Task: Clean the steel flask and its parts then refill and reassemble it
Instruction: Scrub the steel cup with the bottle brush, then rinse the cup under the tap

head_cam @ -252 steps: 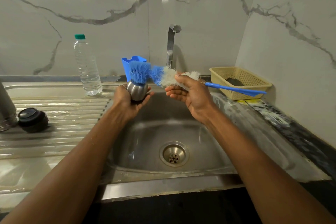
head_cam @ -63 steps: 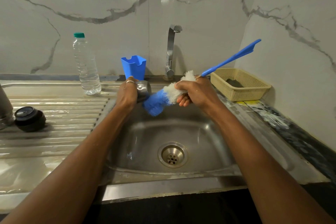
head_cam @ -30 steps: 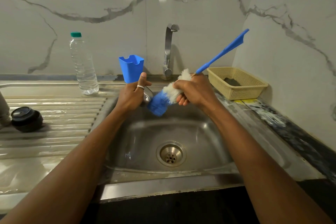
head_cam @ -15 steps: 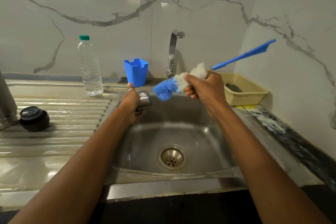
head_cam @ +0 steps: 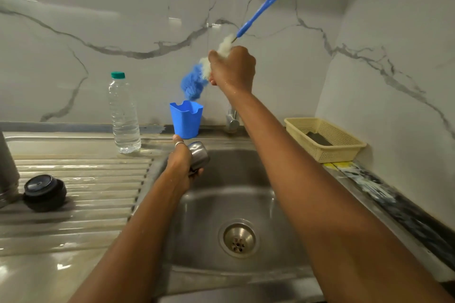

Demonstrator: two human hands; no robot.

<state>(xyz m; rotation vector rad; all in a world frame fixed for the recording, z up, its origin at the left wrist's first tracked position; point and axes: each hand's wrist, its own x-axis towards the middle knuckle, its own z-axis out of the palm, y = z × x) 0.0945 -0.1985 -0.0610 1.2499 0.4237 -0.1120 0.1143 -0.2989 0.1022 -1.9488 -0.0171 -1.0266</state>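
My left hand [head_cam: 182, 165] grips a small steel flask cup [head_cam: 198, 156] at the sink's back left corner, over the basin. My right hand [head_cam: 232, 69] is raised high and closed around the white bristles of a blue bottle brush [head_cam: 193, 82]. Its blue bristle tip points down, just above the blue plastic holder [head_cam: 186, 119]; its handle slants up to the right. A black flask stopper [head_cam: 44, 192] lies on the ribbed drainboard at the left. The steel flask body [head_cam: 7, 174] stands at the left edge, cut off by the frame.
A clear water bottle [head_cam: 123, 114] with a green cap stands at the back of the drainboard. The tap's base [head_cam: 231, 119] shows behind my right arm. A yellow basket [head_cam: 325, 139] sits on the right counter. The steel sink [head_cam: 221, 199] has a drain [head_cam: 238, 238] at its middle.
My right hand has lifted the brush away from the cup, up and back, turning the bristle tip down over the blue holder. My left hand has kept the cup low by the sink's edge.
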